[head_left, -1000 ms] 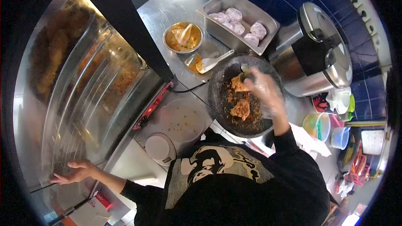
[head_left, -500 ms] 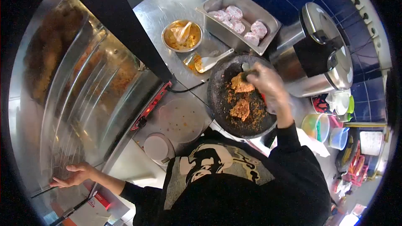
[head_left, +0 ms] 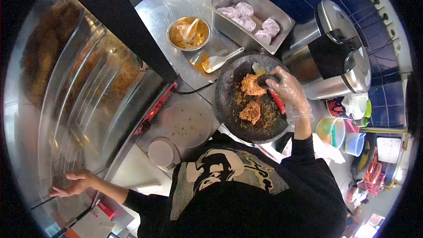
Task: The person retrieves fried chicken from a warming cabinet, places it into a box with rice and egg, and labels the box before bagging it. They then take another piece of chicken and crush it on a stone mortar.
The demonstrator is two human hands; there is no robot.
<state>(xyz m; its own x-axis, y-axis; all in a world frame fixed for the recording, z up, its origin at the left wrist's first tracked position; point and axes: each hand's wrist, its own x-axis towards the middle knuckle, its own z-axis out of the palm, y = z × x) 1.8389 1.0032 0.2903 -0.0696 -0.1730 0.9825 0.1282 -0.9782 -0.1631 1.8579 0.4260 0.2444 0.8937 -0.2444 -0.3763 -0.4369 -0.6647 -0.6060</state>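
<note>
In a clear plastic glove, my right hand (head_left: 288,90) is closed around a dark stone pestle (head_left: 268,79) over a round stone mortar (head_left: 227,101). Two pieces of orange-brown fried food lie in the mortar: the upper piece (head_left: 252,84) touches or nearly touches the pestle, and the lower piece (head_left: 250,113) lies apart among loose crumbs. A red handle (head_left: 278,102) shows beside my gloved fingers. My bare left hand (head_left: 75,184) has its fingers apart and holds nothing, close to the glass of a display case (head_left: 88,119) with food inside.
Behind the mortar are a metal bowl of orange sauce (head_left: 188,33), a white rice paddle (head_left: 222,60) and a steel pan (head_left: 264,46) of wrapped round packets. A large steel cooker (head_left: 335,53) stands right. Plastic tubs (head_left: 330,133) and a small round scale (head_left: 164,153) are nearer me.
The view has shifted slightly. My right hand has moved a little lower and the pestle now sits by the upper food piece. My left hand has hardly moved.
</note>
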